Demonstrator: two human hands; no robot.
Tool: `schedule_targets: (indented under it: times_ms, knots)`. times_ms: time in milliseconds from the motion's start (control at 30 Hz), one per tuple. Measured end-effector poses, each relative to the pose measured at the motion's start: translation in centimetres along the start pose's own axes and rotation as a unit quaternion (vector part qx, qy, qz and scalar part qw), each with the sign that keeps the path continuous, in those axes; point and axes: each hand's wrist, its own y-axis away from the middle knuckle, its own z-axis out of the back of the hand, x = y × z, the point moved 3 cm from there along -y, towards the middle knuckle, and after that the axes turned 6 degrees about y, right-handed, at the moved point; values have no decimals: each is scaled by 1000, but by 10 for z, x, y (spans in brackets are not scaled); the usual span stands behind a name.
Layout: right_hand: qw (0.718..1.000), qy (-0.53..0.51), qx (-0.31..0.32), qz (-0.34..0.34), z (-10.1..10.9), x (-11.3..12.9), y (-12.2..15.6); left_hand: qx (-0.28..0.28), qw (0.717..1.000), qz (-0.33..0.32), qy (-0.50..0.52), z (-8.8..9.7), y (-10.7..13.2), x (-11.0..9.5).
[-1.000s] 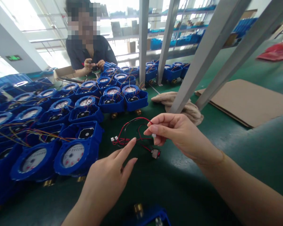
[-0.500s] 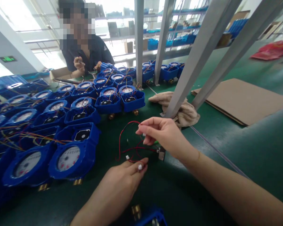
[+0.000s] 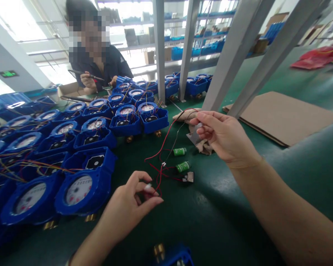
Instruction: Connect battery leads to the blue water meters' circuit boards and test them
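Observation:
My right hand [image 3: 223, 138] is raised over the table, its thumb and fingers pinching the end of a thin red-and-black wire lead [image 3: 166, 136]; a small white plug shows at its fingertips. Lower down, my left hand [image 3: 133, 205] has its fingers curled round red wires [image 3: 159, 181], with a white plug [image 3: 148, 187] between them. Another white plug [image 3: 163, 164] hangs just above that hand. Two green cylindrical batteries [image 3: 183, 166] lie on the table between the hands, beside a small metallic connector [image 3: 188, 177] on red and dark wires.
Blue water meters [image 3: 86, 181] with loose wires crowd the left and back. Grey metal posts [image 3: 224, 66] rise from the green table by a beige cloth [image 3: 204, 146]. Flat cardboard [image 3: 285, 118] lies right. Across the table a person [image 3: 100, 70] holds a pen-like tool. Another blue housing [image 3: 177, 258] is at the front edge.
My right hand has moved up and right, drawing the wire lead out. My left hand has shifted left and turned, fingers now curled. The green batteries have come into view.

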Motion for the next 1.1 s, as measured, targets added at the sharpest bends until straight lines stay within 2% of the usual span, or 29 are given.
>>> schedule_targets:
  times_ms: [100,200,333,433,500,567,600,667,700,733,767,833,933,1000,1100]
  knots:
    - [1000,-11,-25,3,2,3,-1,-31,999,-27,16,3,0,0]
    - [1000,-13,-23,-4,-1,-1,-1,-56,997,-54,22,8,0,-2]
    - [999,-27,19,-10,-7,-8,1,-97,991,-86,17,12,-1,-5]
    - [997,-47,64,4,-11,-2,9,-129,985,-112,-3,14,-2,-3]
    - [989,-42,138,34,-14,8,20,-164,982,-88,19,15,-3,1]
    - [959,0,277,54,-21,20,36,-191,978,-54,65,17,-2,5]
    - [931,34,361,53,-25,24,46,-190,977,-40,85,17,-2,6]
    - [855,103,507,30,-29,28,64,-150,983,-20,102,16,-2,4]
    - [824,127,552,17,-30,28,70,-117,988,-9,99,15,-2,3]
    - [808,145,571,5,-30,28,73,-87,992,4,93,15,-1,2]
    - [810,156,566,-6,-30,28,73,-64,994,16,84,15,0,2]
    - [850,162,500,-28,-27,26,65,-53,997,33,41,21,3,2]
    - [910,144,385,-50,-23,19,47,-105,988,48,-98,36,11,3]
    - [926,118,351,-72,-23,12,39,-106,971,76,-198,43,18,4]
    - [931,90,329,-132,-28,-4,32,-28,948,112,-297,42,25,5]
